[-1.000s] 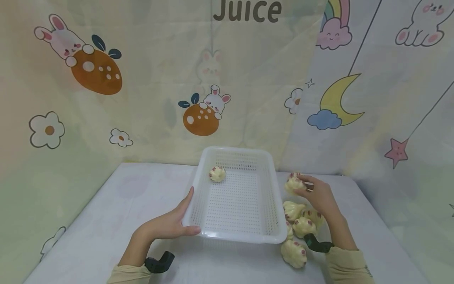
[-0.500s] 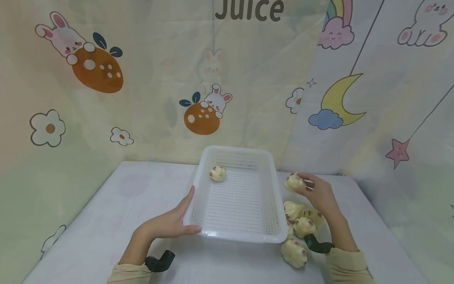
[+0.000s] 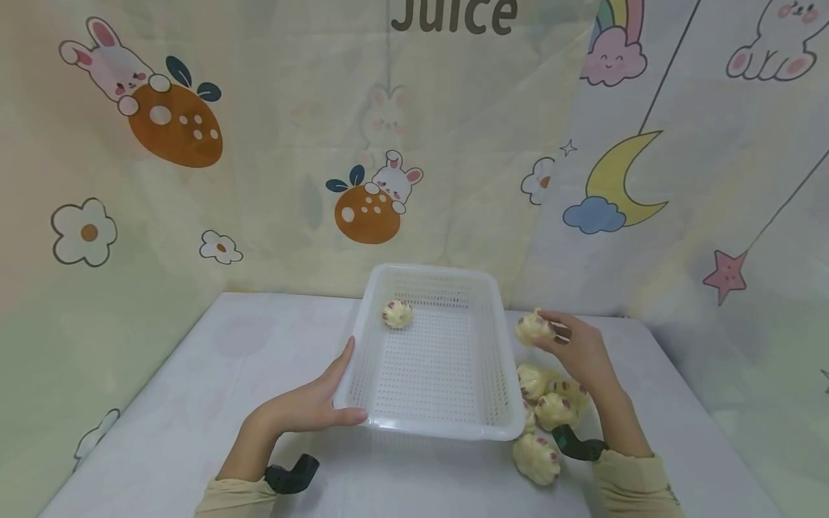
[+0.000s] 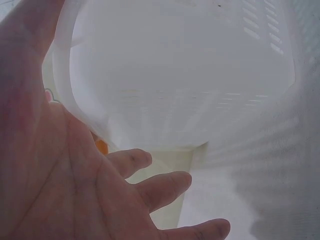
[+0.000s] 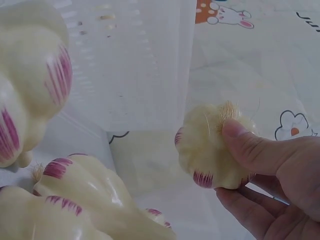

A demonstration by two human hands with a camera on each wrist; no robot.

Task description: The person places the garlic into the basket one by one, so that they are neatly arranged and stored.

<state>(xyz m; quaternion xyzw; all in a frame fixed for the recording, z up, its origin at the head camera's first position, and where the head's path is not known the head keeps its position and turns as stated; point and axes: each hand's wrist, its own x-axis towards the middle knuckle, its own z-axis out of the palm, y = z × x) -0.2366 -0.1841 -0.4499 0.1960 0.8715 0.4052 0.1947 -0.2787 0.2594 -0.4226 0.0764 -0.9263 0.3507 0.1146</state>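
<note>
My right hand [image 3: 578, 351] pinches a garlic bulb [image 3: 534, 328] just off the right side of a white plastic basket [image 3: 447, 432]. In the right wrist view, the thumb lies by the bulb's root tuft [image 5: 228, 114], with fingers below. My left hand [image 3: 311, 404] holds the basket at its near left corner, thumb along the front rim. From the left wrist, the other fingers [image 4: 165, 187] spread out beside the basket's wall [image 4: 165, 100]. One garlic bulb [image 3: 397, 314] sits inside, towards the far left. Several others lie in a pile [image 3: 555, 411] right of the basket, partly hidden by it.
The white table [image 3: 162, 403] reaches back to a cartoon-printed cloth [image 3: 272, 144] hung behind it. A garlic bulb [image 3: 536, 459] lies nearest the front of the pile. Dark wrist mounts sit on both of my forearms.
The garlic bulb in my right hand has shifted slightly left, towards the basket. My left hand and the basket stay nearly still.
</note>
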